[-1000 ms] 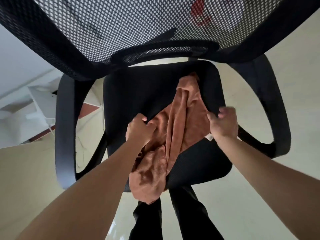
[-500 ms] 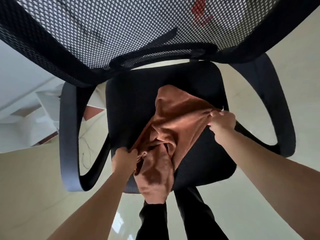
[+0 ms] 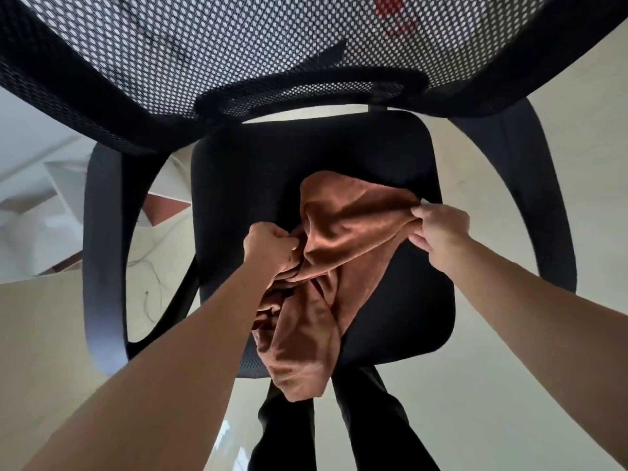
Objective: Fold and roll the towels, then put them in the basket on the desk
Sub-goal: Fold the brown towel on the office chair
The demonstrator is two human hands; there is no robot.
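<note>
A rust-brown towel (image 3: 343, 246) lies crumpled over the black seat (image 3: 258, 185) of an office chair, and its lower end hangs past the seat's front edge. My left hand (image 3: 268, 248) grips a bunched part of the towel at its left side. My right hand (image 3: 438, 231) pinches the towel's right corner, where a small white tag shows, and the cloth is stretched between the two hands. No basket or desk is in view.
The chair's mesh backrest (image 3: 238, 45) fills the top of the view. Armrests curve down on the left (image 3: 102, 253) and on the right (image 3: 543, 212). My dark trouser legs (image 3: 367, 426) stand in front of the seat. A pale glossy floor surrounds the chair, with white furniture (image 3: 40, 212) at left.
My left hand has moved up and to the right along the towel, taking a new grip near its middle. My right hand keeps the corner and has pulled it further right, spreading the cloth.
</note>
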